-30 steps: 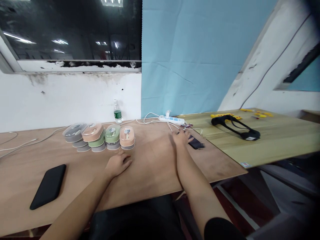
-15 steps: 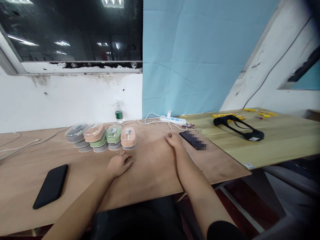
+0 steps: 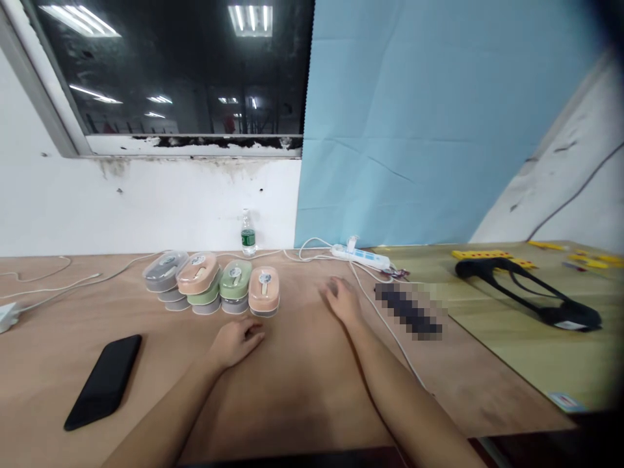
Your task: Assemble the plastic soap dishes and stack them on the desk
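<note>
My left hand (image 3: 237,342) rests on the brown tabletop with its fingers loosely bent and the thumb apart; it holds nothing. Just beyond it stand several small oval lidded boxes, stacked in a row: a pink box (image 3: 264,290) nearest my hand, then a green box (image 3: 236,279), another pink box (image 3: 199,273) and a grey box (image 3: 166,272). Their lids are clear, with round stickers. To the right, my right hand (image 3: 344,300) is low over or on the table, fingers apart and slightly blurred, with nothing in it.
A black phone (image 3: 104,382) lies at the left. Behind the boxes stands a water bottle (image 3: 248,234), with a white power strip (image 3: 361,257) and cables along the wall. A blurred-out dark object (image 3: 409,312) lies right; a black frame-like object (image 3: 531,296) sits on the adjoining table.
The view has swung, so the scene sits further right and lower. My right hand's fingers, more curled before, have spread. My left hand stays in front of the boxes.
</note>
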Demonstrator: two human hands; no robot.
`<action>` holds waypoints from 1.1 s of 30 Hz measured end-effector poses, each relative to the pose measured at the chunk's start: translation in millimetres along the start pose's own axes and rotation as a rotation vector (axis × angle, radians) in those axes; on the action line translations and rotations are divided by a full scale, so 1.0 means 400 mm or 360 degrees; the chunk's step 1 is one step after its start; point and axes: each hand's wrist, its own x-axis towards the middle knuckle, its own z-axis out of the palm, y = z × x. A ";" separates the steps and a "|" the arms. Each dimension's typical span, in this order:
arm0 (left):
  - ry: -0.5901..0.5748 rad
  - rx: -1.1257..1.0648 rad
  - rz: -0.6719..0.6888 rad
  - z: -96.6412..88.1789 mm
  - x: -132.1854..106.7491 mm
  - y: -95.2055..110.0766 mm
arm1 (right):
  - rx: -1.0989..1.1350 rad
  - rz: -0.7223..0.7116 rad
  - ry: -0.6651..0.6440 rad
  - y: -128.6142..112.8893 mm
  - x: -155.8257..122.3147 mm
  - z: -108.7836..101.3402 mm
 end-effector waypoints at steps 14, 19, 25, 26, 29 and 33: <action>-0.0090 -0.0099 -0.0156 -0.020 0.015 0.006 | 0.0748 -0.1068 -0.0227 -0.270 -0.031 0.105; -0.0120 -0.0108 -0.0150 -0.023 0.018 0.009 | 0.0764 -0.1096 -0.0253 -0.275 -0.031 0.109; -0.0090 -0.0084 -0.0118 -0.020 0.014 0.009 | 0.0748 -0.0970 -0.0259 -0.284 -0.034 0.108; -0.0087 -0.0081 -0.0106 -0.020 0.013 0.007 | 0.0755 -0.0961 -0.0250 -0.285 -0.034 0.107; -0.0065 -0.0066 -0.0070 -0.018 0.010 0.002 | 0.0751 -0.0956 -0.0226 -0.289 -0.034 0.099; -0.0056 -0.0045 -0.0021 -0.016 0.004 0.000 | 0.0693 -0.0984 -0.0172 -0.294 -0.036 0.084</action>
